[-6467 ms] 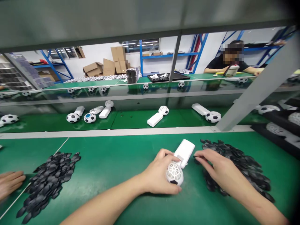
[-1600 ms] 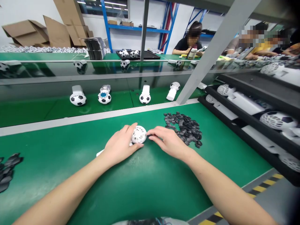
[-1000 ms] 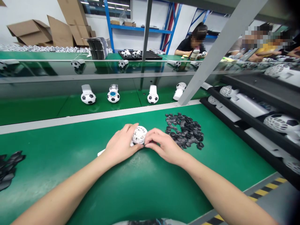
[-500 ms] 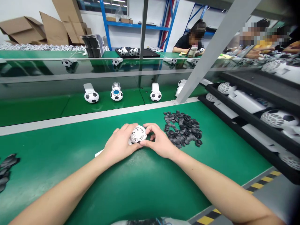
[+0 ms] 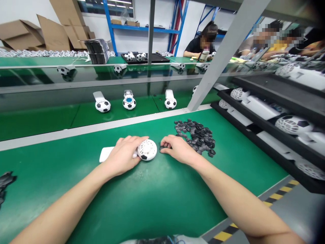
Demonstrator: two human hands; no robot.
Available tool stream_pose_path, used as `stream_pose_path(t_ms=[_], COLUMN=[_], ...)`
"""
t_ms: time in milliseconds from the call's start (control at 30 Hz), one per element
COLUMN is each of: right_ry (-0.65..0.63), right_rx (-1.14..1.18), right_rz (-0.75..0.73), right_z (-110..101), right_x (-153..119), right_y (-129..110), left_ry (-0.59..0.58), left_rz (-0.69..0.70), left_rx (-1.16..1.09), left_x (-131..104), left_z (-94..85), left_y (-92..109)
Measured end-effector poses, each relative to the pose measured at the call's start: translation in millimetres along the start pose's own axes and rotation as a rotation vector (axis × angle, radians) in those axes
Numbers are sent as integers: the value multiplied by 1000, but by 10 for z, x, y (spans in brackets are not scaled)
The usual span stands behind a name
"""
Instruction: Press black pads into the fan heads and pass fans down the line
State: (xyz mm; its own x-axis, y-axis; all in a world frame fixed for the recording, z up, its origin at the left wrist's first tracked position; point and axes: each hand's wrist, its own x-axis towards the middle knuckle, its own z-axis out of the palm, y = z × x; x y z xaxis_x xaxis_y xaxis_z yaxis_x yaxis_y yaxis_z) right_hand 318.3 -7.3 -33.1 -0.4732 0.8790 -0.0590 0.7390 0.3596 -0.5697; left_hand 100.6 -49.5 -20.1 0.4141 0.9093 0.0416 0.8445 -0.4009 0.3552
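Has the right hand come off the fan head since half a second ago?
Yes. The right hand has drawn back from the fan head toward the pile of black pieces.

A single head-worn camera looks forward and down over the green table (image 5: 152, 203), close above the person's own forearms. Its wide view reaches the conveyor belt (image 5: 76, 115) and the shelving beyond.

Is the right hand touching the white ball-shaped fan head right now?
Apart. The head view shows green mat between the right hand and the fan head; the left hand holds the fan at its neck.
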Motion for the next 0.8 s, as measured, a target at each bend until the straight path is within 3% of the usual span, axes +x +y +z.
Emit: stream_pose_path(t_ms=[200,500,633,800], right_ry=[-53,23,-24,71], right_rx=[211,351,372,421], right_rz=[-98,-246,-381,-353], right_z=[-6,-147,-68,86], right_x=[-21,-135,-175,-162], right_y=[-40,-171,-253,-260], left_ry=[6,-15,-58,20], left_rz=[21,57,38,-52], left_rx=[-1,10,-74,-105], left_x=[-24,-16,-38,-26], left_z=[-15,-7,-10,48], left_y=[8,34,53,120])
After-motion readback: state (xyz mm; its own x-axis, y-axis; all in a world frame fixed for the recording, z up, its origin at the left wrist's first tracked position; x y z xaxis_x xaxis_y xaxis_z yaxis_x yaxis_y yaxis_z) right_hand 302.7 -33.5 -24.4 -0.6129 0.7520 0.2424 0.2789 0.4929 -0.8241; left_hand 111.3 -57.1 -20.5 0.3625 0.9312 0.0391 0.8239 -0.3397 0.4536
